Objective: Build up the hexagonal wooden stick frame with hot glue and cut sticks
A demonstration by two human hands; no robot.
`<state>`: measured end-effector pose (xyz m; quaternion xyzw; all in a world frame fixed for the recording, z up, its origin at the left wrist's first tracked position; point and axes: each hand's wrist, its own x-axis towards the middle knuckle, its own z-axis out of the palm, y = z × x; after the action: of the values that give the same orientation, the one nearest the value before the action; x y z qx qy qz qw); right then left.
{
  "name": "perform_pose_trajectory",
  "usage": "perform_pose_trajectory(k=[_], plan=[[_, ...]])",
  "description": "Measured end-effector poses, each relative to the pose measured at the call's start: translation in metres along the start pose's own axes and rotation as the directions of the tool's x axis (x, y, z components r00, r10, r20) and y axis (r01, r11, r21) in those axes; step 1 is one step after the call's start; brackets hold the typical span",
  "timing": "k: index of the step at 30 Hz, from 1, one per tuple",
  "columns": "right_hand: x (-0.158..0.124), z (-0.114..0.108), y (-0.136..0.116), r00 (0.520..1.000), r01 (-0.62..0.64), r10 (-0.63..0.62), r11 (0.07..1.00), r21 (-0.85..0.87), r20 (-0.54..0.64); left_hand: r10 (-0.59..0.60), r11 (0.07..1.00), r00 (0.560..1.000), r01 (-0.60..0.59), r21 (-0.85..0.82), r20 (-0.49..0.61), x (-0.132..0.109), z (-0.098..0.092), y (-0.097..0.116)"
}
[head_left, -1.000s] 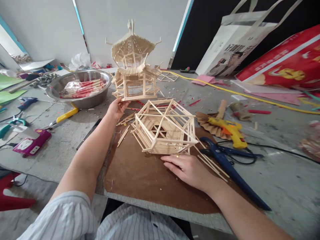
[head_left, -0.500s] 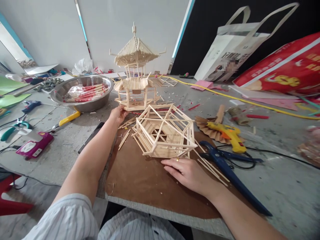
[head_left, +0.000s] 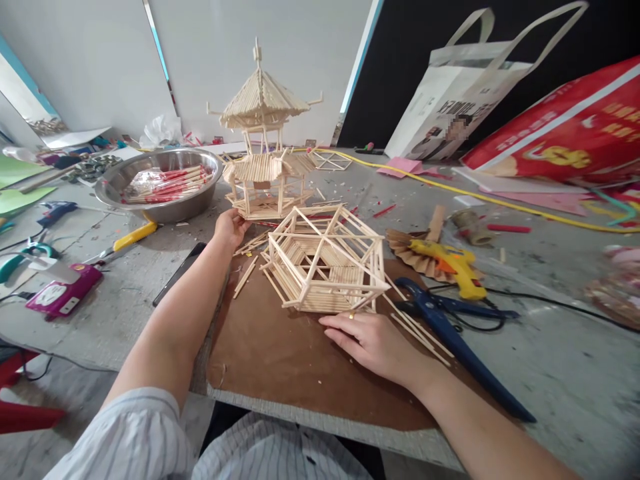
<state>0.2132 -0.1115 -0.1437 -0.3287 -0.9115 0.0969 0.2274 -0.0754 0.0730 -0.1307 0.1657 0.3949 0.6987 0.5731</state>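
Gripping the pagoda (head_left: 265, 167), upper centre, is the left hand (head_left: 233, 229); the right hand (head_left: 367, 341) lies unclenched beside the stick frame (head_left: 345, 275), lower centre.

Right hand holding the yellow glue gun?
No, the yellow glue gun lies beyond the blue-handled tool, apart from the right hand.

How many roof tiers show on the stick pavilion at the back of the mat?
2: the upper roof, at the top on thin posts, and the lower roof, directly beneath it. Their far sides are hidden.
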Motion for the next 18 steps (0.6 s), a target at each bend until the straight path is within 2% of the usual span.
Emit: perform_pose_trajectory(k=[4, 8, 12, 16, 18], plan=[[-0.001, 0.001, 0.001, 1.000, -0.008, 0.008, 1.000, 0.003, 0.004, 0.049, 0.998, 0.997, -0.047, -0.044, 0.052, -0.005, 0.001, 0.003], [-0.001, 0.001, 0.002, 1.000, -0.010, 0.010, 1.000, 0.001, 0.009, 0.090, 0.994, 0.984, -0.081, -0.067, 0.155, -0.013, 0.004, 0.008], [-0.002, 0.002, 0.003, 1.000, -0.008, 0.008, 1.000, 0.010, 0.011, 0.162, 0.975, 0.953, -0.195, 0.109, 0.256, -0.018, 0.011, 0.006], [-0.003, 0.002, 0.003, 1.000, -0.016, 0.015, 1.000, 0.016, 0.023, 0.212, 0.912, 0.941, -0.287, 0.294, 0.263, -0.023, 0.021, -0.002], [-0.002, 0.001, 0.003, 0.999, -0.019, 0.018, 1.000, 0.014, 0.026, 0.200, 0.906, 0.956, -0.264, 0.332, 0.215, -0.027, 0.026, -0.006]])
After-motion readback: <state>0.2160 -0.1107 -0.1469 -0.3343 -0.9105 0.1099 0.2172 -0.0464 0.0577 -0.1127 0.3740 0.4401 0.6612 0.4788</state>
